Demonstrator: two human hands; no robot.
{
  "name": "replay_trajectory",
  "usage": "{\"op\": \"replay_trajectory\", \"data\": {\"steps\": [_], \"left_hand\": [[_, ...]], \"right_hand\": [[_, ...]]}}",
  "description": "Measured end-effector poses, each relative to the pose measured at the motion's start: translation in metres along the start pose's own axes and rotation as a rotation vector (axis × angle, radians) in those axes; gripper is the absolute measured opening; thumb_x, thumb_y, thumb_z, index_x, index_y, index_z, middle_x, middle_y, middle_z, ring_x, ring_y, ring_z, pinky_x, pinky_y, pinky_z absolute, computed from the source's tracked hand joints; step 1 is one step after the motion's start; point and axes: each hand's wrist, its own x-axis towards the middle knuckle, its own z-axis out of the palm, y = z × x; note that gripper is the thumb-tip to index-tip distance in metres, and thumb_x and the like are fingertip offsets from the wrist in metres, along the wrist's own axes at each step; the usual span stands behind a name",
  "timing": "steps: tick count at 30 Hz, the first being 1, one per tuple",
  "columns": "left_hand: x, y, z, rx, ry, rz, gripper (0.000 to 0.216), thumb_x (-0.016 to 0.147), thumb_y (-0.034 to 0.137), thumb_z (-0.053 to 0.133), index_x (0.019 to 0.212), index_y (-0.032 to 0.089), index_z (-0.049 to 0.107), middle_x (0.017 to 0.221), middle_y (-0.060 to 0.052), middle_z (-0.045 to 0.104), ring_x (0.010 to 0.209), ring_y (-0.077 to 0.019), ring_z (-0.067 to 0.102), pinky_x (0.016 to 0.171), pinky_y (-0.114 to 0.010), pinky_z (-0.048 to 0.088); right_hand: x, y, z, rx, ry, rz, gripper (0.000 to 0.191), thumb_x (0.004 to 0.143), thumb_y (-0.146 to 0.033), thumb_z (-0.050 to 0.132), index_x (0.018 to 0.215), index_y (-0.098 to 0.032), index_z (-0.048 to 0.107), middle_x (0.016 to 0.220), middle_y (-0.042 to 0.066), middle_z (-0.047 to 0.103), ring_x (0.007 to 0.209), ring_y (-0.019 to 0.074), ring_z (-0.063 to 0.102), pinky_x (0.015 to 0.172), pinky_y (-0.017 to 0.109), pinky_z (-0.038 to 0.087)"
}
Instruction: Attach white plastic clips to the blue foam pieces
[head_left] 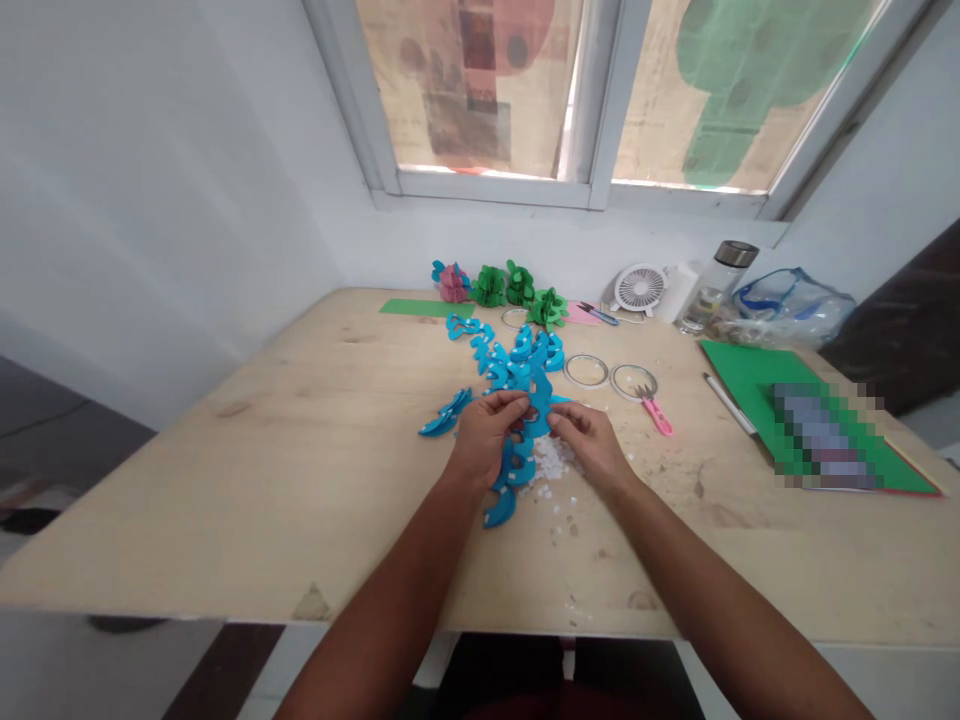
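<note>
Between my two hands, just above the table, is a blue paper cutout with a curved, notched outline. My left hand pinches its left side between thumb and fingers. On the lower right side, the fingertips of my right hand grip the same piece. Many more blue paper cutouts lie in a loose pile behind and below the hands, some bearing small white patches. A separate stack of blue cutouts rests left of my left hand. Small white paper scraps are scattered beneath my right hand.
Two tape rings and pink-handled snips lie to the right. Green paper flowers and a pink one stand along the wall. A small fan, glass bottle and green sheets occupy the right side.
</note>
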Motion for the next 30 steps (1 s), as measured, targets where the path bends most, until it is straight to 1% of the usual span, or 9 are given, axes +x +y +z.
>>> {"op": "replay_trajectory", "data": {"steps": [2, 7, 12, 15, 17, 19, 24, 27, 30], "left_hand": [[-0.002, 0.0, 0.002, 0.056, 0.003, 0.021, 0.023, 0.055, 0.03, 0.073, 0.071, 0.014, 0.067, 0.061, -0.003, 0.065, 0.057, -0.013, 0.058, 0.049, -0.021, 0.04], [-0.005, -0.001, 0.006, 0.162, 0.011, 0.055, 0.019, 0.056, 0.031, 0.072, 0.066, 0.015, 0.067, 0.06, -0.003, 0.065, 0.057, -0.0148, 0.059, 0.052, -0.024, 0.043], [-0.004, -0.006, 0.004, 0.175, -0.009, 0.058, 0.018, 0.056, 0.029, 0.072, 0.067, 0.015, 0.067, 0.061, -0.002, 0.064, 0.057, -0.0134, 0.058, 0.054, -0.025, 0.044], [-0.003, -0.007, 0.003, 0.173, -0.034, 0.053, 0.02, 0.058, 0.03, 0.072, 0.071, 0.016, 0.068, 0.064, -0.003, 0.065, 0.061, -0.0145, 0.06, 0.057, -0.025, 0.045], [-0.003, -0.007, 0.004, 0.178, -0.048, 0.044, 0.021, 0.059, 0.033, 0.072, 0.07, 0.015, 0.067, 0.064, -0.003, 0.065, 0.063, -0.0151, 0.061, 0.056, -0.024, 0.044], [-0.003, -0.007, 0.004, 0.179, -0.05, 0.033, 0.023, 0.059, 0.036, 0.071, 0.066, 0.015, 0.066, 0.06, -0.004, 0.064, 0.06, -0.0143, 0.059, 0.054, -0.024, 0.043], [-0.002, -0.009, 0.006, 0.187, -0.031, 0.055, 0.022, 0.057, 0.035, 0.073, 0.062, 0.015, 0.063, 0.054, -0.001, 0.06, 0.052, -0.0117, 0.055, 0.05, -0.022, 0.041], [-0.003, -0.007, 0.006, 0.252, -0.029, 0.1, 0.019, 0.06, 0.033, 0.07, 0.062, 0.016, 0.064, 0.054, -0.001, 0.061, 0.052, -0.0117, 0.055, 0.048, -0.021, 0.039], [-0.005, 0.003, 0.005, 0.321, -0.045, 0.102, 0.017, 0.063, 0.032, 0.067, 0.068, 0.016, 0.067, 0.058, -0.002, 0.064, 0.053, -0.0124, 0.055, 0.047, -0.022, 0.04]], "right_hand": [[0.001, -0.001, -0.002, 0.038, 0.043, -0.001, 0.021, 0.072, -0.037, 0.06, 0.077, -0.017, 0.063, 0.068, 0.001, 0.06, 0.063, 0.0145, 0.053, 0.059, 0.025, 0.04], [0.003, 0.003, -0.003, 0.088, 0.03, 0.015, 0.026, 0.071, -0.042, 0.06, 0.063, -0.017, 0.056, 0.057, -0.001, 0.052, 0.051, 0.0116, 0.045, 0.049, 0.024, 0.034], [0.003, 0.007, -0.003, 0.051, 0.043, 0.021, 0.029, 0.07, -0.044, 0.059, 0.061, -0.017, 0.054, 0.054, -0.001, 0.049, 0.05, 0.0113, 0.042, 0.046, 0.023, 0.03], [0.004, 0.007, -0.003, 0.075, 0.046, 0.019, 0.029, 0.07, -0.043, 0.06, 0.058, -0.018, 0.051, 0.052, -0.003, 0.045, 0.047, 0.0097, 0.038, 0.045, 0.023, 0.028], [0.004, 0.007, -0.004, 0.086, 0.05, 0.023, 0.03, 0.07, -0.042, 0.061, 0.056, -0.018, 0.048, 0.05, -0.004, 0.042, 0.045, 0.0088, 0.035, 0.045, 0.023, 0.026], [0.004, 0.006, -0.004, 0.078, 0.051, 0.026, 0.032, 0.069, -0.043, 0.061, 0.055, -0.018, 0.047, 0.049, -0.005, 0.04, 0.044, 0.0083, 0.033, 0.044, 0.023, 0.025], [0.004, 0.008, -0.005, 0.059, 0.019, 0.024, 0.031, 0.069, -0.043, 0.061, 0.054, -0.018, 0.049, 0.048, -0.005, 0.041, 0.044, 0.0083, 0.033, 0.044, 0.023, 0.025], [0.005, 0.01, -0.005, 0.092, 0.019, 0.038, 0.031, 0.068, -0.042, 0.062, 0.054, -0.018, 0.05, 0.047, -0.005, 0.042, 0.044, 0.0084, 0.034, 0.044, 0.023, 0.025], [0.006, 0.011, -0.006, 0.157, 0.041, 0.07, 0.028, 0.067, -0.04, 0.064, 0.054, -0.017, 0.053, 0.047, -0.004, 0.044, 0.044, 0.0085, 0.036, 0.045, 0.023, 0.027]]}}
